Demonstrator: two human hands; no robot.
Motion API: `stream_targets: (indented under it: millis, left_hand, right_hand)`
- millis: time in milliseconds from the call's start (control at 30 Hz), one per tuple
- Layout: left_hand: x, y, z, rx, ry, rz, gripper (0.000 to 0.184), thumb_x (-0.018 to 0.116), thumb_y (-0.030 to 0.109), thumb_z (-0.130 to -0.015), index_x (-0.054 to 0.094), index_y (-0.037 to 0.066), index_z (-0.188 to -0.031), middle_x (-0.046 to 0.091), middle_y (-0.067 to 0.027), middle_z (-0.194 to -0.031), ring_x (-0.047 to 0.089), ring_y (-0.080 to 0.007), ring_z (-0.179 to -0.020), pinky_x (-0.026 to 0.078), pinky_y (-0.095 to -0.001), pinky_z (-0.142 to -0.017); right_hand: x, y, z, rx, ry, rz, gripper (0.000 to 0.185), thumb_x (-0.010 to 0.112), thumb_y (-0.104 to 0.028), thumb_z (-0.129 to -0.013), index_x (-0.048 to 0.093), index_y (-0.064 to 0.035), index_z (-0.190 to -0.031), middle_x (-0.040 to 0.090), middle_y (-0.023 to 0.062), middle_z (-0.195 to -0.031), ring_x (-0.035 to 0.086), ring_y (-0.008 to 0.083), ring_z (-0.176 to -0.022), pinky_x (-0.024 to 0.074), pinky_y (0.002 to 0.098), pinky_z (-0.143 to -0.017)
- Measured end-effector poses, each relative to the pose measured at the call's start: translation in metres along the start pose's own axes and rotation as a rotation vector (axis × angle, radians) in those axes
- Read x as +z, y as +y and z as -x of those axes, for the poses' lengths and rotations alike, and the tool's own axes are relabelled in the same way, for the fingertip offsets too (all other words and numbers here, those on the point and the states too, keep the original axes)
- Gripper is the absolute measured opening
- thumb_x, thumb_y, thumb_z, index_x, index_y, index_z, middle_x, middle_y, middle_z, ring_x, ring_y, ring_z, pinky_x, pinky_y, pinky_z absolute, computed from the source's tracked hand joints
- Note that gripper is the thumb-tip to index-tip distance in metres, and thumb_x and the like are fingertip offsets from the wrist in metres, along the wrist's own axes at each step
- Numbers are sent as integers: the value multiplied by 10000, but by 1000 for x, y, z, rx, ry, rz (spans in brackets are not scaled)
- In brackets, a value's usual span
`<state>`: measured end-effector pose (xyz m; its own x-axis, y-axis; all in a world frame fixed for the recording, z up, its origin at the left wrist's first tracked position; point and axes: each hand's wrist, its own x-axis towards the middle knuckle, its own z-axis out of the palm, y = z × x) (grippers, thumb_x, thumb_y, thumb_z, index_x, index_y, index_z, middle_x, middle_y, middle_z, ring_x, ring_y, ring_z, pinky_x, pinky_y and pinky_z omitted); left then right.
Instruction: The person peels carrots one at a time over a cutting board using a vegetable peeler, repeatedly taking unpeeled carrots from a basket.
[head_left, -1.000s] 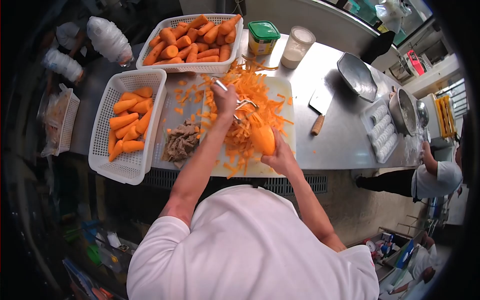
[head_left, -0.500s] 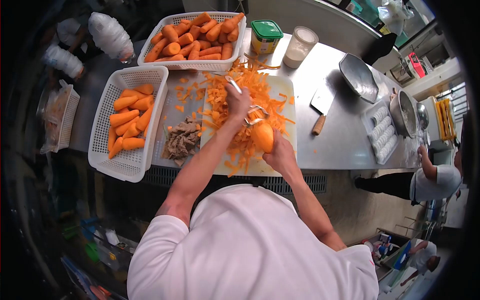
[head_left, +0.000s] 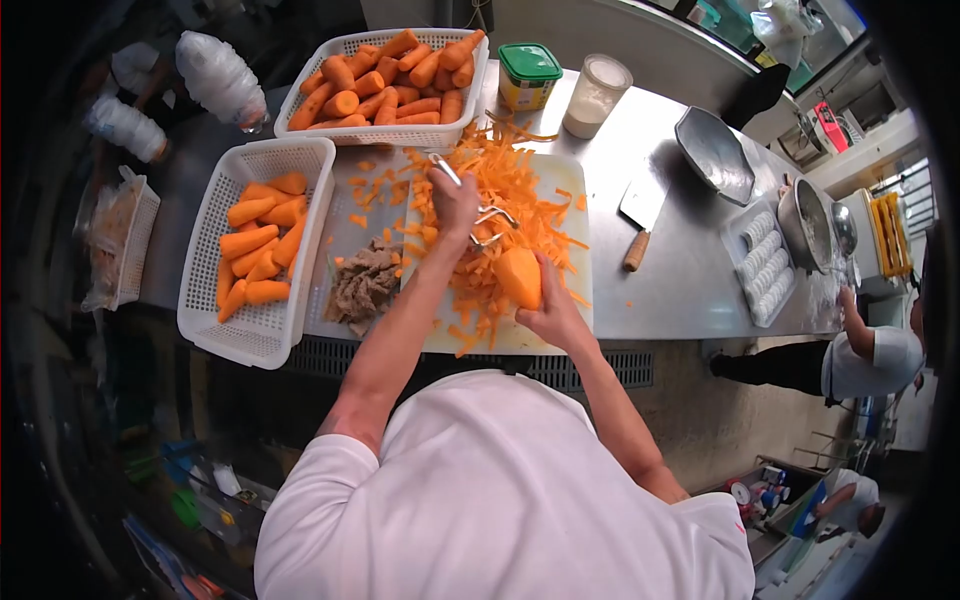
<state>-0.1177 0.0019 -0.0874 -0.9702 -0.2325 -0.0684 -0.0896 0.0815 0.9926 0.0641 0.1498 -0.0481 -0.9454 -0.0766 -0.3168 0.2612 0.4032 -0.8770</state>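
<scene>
My left hand (head_left: 456, 205) grips a metal peeler (head_left: 492, 226), its wire-like head pointing toward the carrot. The peeler's head is a little apart from the carrot's upper end. In my right hand (head_left: 556, 308) is a thick peeled carrot (head_left: 518, 278), bright orange and tilted. Beneath both hands, a heap of carrot peelings (head_left: 490, 165) covers much of the white cutting board (head_left: 578, 240). A crumpled brown cloth (head_left: 365, 285) lies at the board's left edge.
Peeled carrots fill part of the left white basket (head_left: 322, 190); unpeeled carrots fill the back basket (head_left: 470, 122). A cleaver (head_left: 642, 205) lies right of the board. Behind stand a green-lidded tub (head_left: 530, 75) and a jar (head_left: 597, 95). A co-worker (head_left: 870, 360) is at far right.
My left hand and the peeler have moved left and slightly toward me, away from the carrot. My right hand has shifted slightly left with the carrot, which now shows more of its side.
</scene>
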Motion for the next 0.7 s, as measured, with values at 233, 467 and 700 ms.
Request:
stream_targets:
  millis: [233, 467, 700]
  left_hand:
    - [1, 17, 21, -85, -174, 11, 296, 570, 187, -910, 362, -1, -1005, 560, -93, -733, 601, -193, -584, 491, -335, -532]
    - [6, 34, 35, -60, -103, 69, 272, 551, 163, -898, 353, -4, -978, 578, -130, -739, 598, -208, -584, 494, -348, -531]
    - [-5, 37, 36, -107, -135, 123, 280, 560, 175, -892, 373, 11, -1022, 566, -103, -736, 606, -195, -631, 490, -352, -552]
  right_hand:
    - [3, -5, -4, -79, 101, 363, 898, 662, -44, -693, 236, -21, -1483, 531, 278, -1279, 533, 464, -1146, 459, 465, -973]
    - [4, 2, 0, -229, 222, 486, 884, 668, -20, -696, 249, -10, -1474, 564, 265, -1233, 554, 463, -1124, 479, 468, -945]
    - [6, 2, 9, -218, 176, 439, 892, 677, 33, -675, 261, -50, -1459, 568, 267, -1216, 565, 467, -1098, 489, 479, -917]
